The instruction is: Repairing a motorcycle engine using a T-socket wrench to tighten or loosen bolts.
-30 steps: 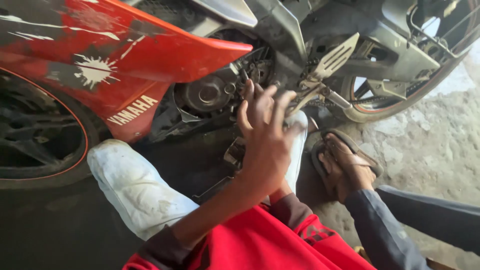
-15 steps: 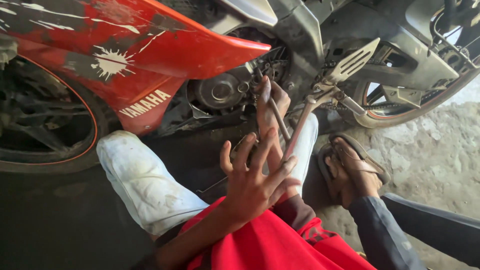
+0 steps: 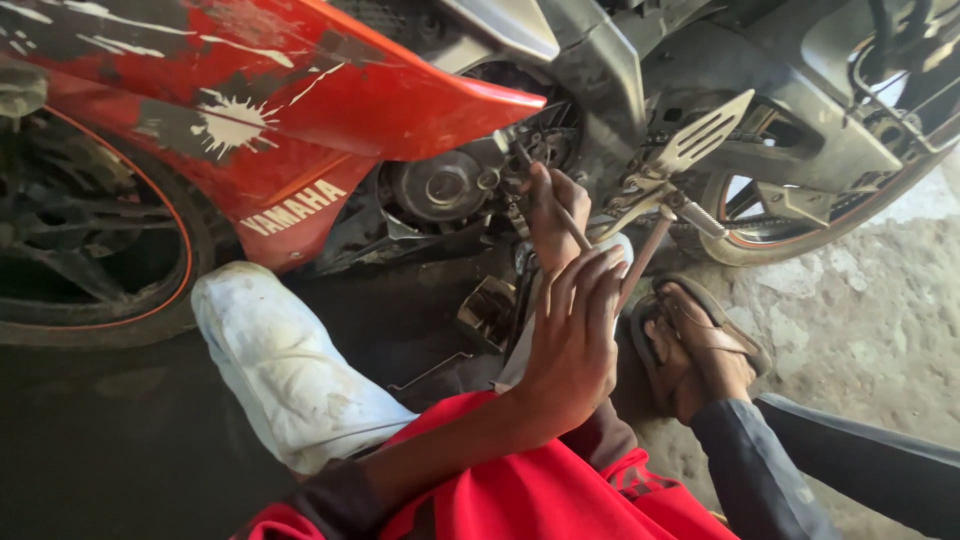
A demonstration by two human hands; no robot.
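Note:
My right hand (image 3: 553, 212) is closed around a thin metal rod tool (image 3: 574, 228). The tool's tip points up-left at the dark engine side (image 3: 440, 186) of a red motorcycle (image 3: 350, 95). Just below and nearer to me is my left hand (image 3: 575, 340), seen from the back with its fingers straight and close together. It holds nothing and covers my right wrist. My left forearm runs down-left over red cloth (image 3: 540, 495).
A wheel (image 3: 95, 255) stands at the left and another (image 3: 800, 225) at the right. A metal footpeg (image 3: 700, 135) juts out beside my hands. A white padded bundle (image 3: 285, 365), a small metal part (image 3: 488, 310) and a sandalled foot (image 3: 700, 350) are on the ground.
My left hand has drawn back from the engine and its spread fingers have come together. That uncovered my right hand gripping the tool at the engine.

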